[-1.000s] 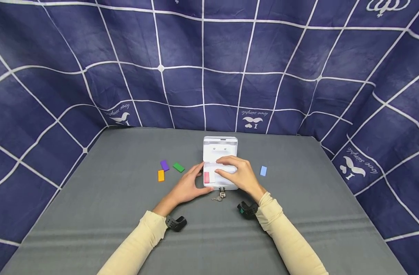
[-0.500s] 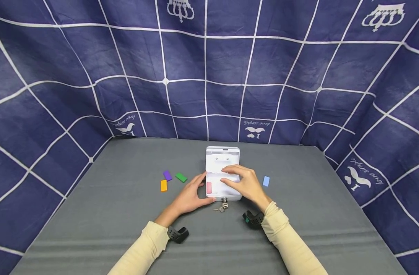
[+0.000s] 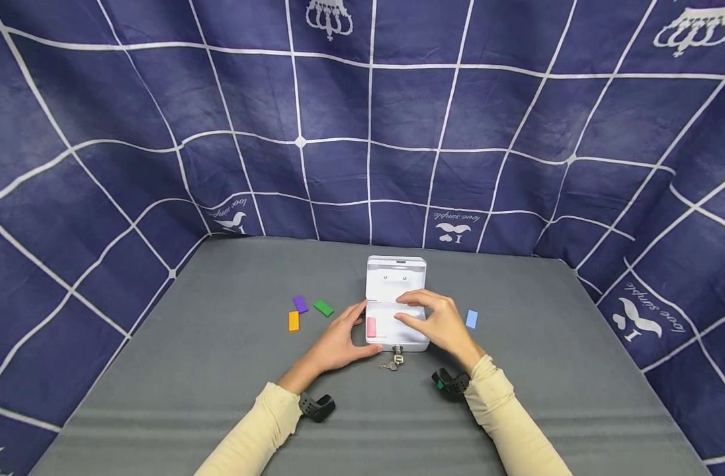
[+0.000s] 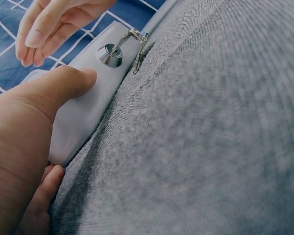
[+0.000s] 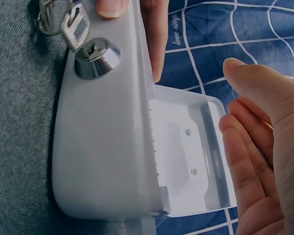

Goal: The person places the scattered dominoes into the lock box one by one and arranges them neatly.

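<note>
A small white cash box (image 3: 389, 329) stands on the grey table with its lid raised. A pink block (image 3: 371, 327) lies inside, by the left wall. My left hand (image 3: 339, 345) holds the box at its front left corner, thumb against the front face (image 4: 85, 105) and the other fingers along the side. Over the right part of the box hovers my right hand (image 3: 442, 324), thumb and fingers apart with nothing between them. A key (image 5: 77, 29) sticks in the front lock (image 5: 98, 61), and more keys hang from it.
Left of the box lie a purple block (image 3: 300, 304), an orange block (image 3: 294, 321) and a green block (image 3: 323, 308). A light blue block (image 3: 471, 318) lies on the right, beyond the right hand. A blue checked curtain (image 3: 339, 172) surrounds the table.
My right hand has drifted slightly right, away from the pink block. The left hand keeps its place on the box. The head view has shifted, moving the whole scene lower and to the right.
</note>
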The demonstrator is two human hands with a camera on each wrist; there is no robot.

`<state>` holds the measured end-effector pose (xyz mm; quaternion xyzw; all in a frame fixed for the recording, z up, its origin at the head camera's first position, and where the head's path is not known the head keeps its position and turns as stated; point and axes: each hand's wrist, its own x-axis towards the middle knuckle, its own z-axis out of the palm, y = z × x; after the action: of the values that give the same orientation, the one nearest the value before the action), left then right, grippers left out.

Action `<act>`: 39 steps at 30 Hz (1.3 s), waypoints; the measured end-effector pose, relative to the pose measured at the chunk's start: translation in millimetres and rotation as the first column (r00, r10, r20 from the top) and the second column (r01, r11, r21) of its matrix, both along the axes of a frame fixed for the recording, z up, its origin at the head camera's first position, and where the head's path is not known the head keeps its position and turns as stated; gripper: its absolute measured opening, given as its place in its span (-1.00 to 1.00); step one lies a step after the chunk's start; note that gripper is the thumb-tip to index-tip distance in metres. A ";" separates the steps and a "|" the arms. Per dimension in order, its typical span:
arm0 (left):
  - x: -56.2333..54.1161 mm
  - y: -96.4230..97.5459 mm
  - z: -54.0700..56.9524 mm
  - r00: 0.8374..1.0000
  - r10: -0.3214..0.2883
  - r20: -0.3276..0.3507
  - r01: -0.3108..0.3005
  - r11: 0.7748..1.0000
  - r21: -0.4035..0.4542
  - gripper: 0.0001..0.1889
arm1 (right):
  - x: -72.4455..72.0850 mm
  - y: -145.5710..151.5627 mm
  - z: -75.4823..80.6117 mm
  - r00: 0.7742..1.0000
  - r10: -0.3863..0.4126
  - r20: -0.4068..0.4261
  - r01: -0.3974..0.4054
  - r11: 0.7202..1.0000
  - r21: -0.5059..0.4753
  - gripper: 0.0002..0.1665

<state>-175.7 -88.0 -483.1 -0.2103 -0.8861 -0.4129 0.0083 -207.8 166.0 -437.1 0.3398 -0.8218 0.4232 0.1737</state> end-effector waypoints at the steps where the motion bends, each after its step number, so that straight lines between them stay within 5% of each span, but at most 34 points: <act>1: -0.2 -0.4 0.1 1.000 -0.002 -0.003 0.002 1.000 0.005 0.09 | -0.1 0.0 -1.0 1.000 -0.008 -0.004 0.008 1.000 0.002 -0.67; 17: -11.5 -3.0 9.7 1.000 -0.006 0.000 0.006 1.000 0.000 0.11 | -3.7 6.7 15.5 1.000 -0.027 -0.014 0.027 1.000 0.010 -0.67; 39: -7.0 0.5 1.2 0.999 0.006 0.032 -0.005 1.000 -0.005 0.10 | -2.0 18.8 14.0 0.999 -0.015 0.036 0.015 1.000 -0.007 -0.64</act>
<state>-182.7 -87.5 -481.9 -0.2013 -0.8878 -0.4138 -0.0051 -209.8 184.7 -423.1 0.3254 -0.8257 0.4310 0.1633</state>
